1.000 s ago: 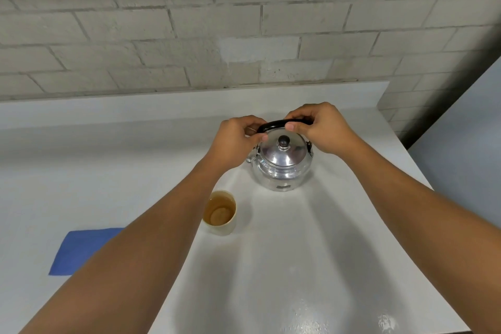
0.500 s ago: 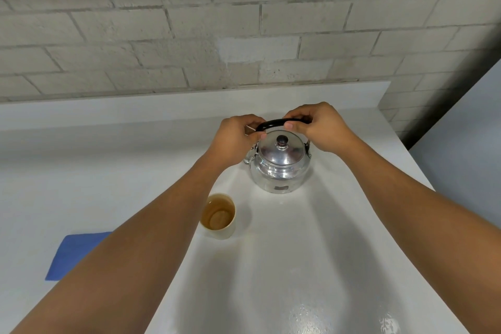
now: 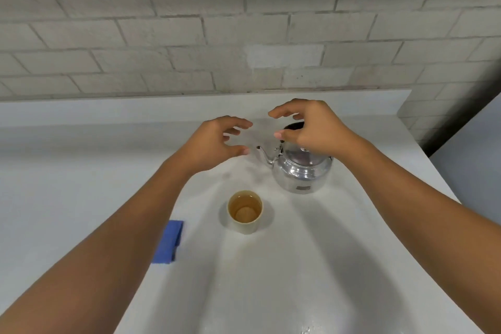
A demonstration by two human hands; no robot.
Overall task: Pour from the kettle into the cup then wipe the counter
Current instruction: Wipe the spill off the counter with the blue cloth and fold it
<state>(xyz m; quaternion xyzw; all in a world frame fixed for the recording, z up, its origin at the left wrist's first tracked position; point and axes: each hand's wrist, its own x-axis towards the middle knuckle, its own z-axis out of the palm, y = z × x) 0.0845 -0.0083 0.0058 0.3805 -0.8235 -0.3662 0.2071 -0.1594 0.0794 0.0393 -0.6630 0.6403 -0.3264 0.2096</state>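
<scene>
- Kettle (image 3: 301,171) stood upright on the white worktop (image 3: 298,266), right of centre in the frame, its shiny metal body bright and its thin spout aimed toward the left side of the picture.
- The right hand (image 3: 315,130) hovered above the kettle's lid and covered part of it; the fingers (image 3: 282,111) were spread and loosely curled, gripping nothing, and a bit of dark handle showed just beneath them.
- The left hand (image 3: 214,144) hung in the air to the left of the spout, close to it but apart from it, with thumb and fingers parted wide and empty.
- The cup (image 3: 244,211) sat below the kettle and slightly left of it, near the middle of the frame, separate from the kettle (a pale beige cup, open top, holding a shallow amber liquid).
- A folded blue cloth (image 3: 168,243) lay flat on the worktop left of the cup, its left part hidden behind the left forearm.
- Both forearms reached in from the lower corners of the frame toward the kettle.
- A wall of pale grey bricks (image 3: 244,22) filled the upper half of the frame behind the worktop's raised back edge.
</scene>
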